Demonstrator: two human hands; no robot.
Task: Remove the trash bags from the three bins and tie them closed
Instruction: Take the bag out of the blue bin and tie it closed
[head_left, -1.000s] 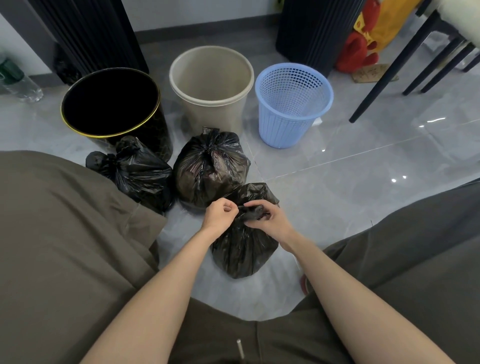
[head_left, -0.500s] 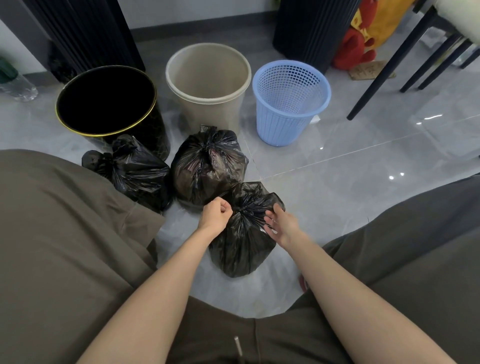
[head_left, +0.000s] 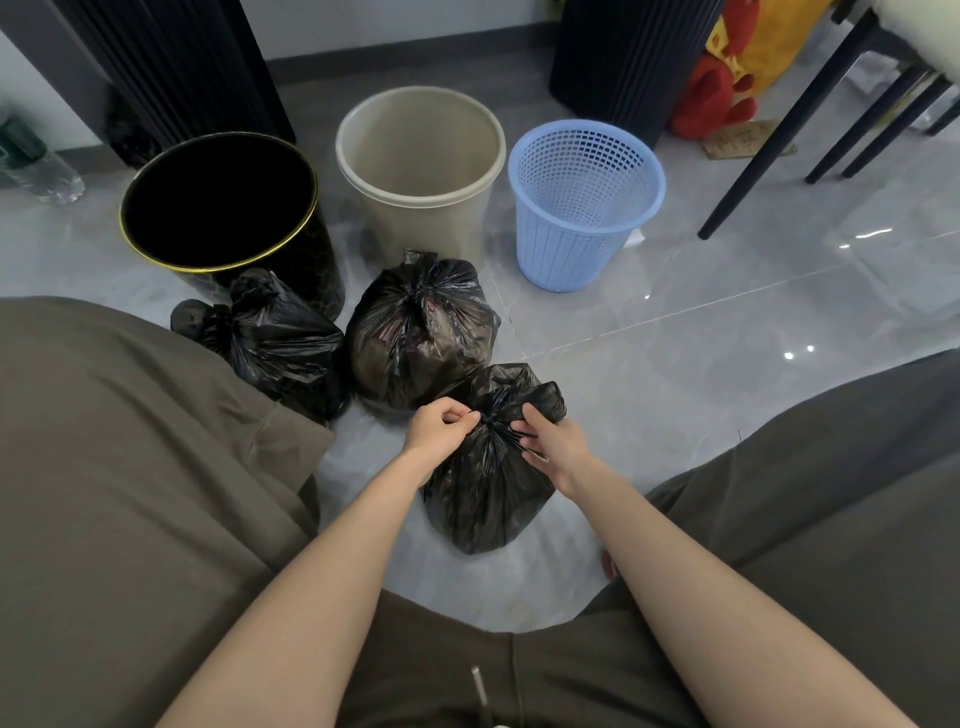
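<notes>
Head view: your right hand (head_left: 553, 441) has come back to the near bag (head_left: 483, 499). Half a second ago it was lifted off with the fingers loose. Now its thumb and fingers pinch the loose ear of plastic on the right side of the gathered neck. Your left hand (head_left: 439, 428) has hardly moved: its fingers are curled and it pinches the neck from the left, right at the cinch. The bag itself has stayed put on the floor (head_left: 675, 364) between your knees, standing upright with its top puckered into tight pleats.

That regrip suggests you are drawing the knot tight or starting a second pass. I cannot tell from here whether the knot is fully closed.

Behind it, the middle bag (head_left: 421, 332) touches the near bag's top. It sits just in front of the beige bin (head_left: 421, 200), and its neck is already bunched shut. The left bag (head_left: 280, 338) lies against the base of the black bin (head_left: 311, 208) and is knotted too. The blue basket (head_left: 571, 249) stands to the right of the beige bin, and none of the three bins shows a liner.

So this looks like the last tie of the task. Pull both ears apart evenly, because the plastic is thin and pleated and a sharp tug could tear the neck.
</notes>
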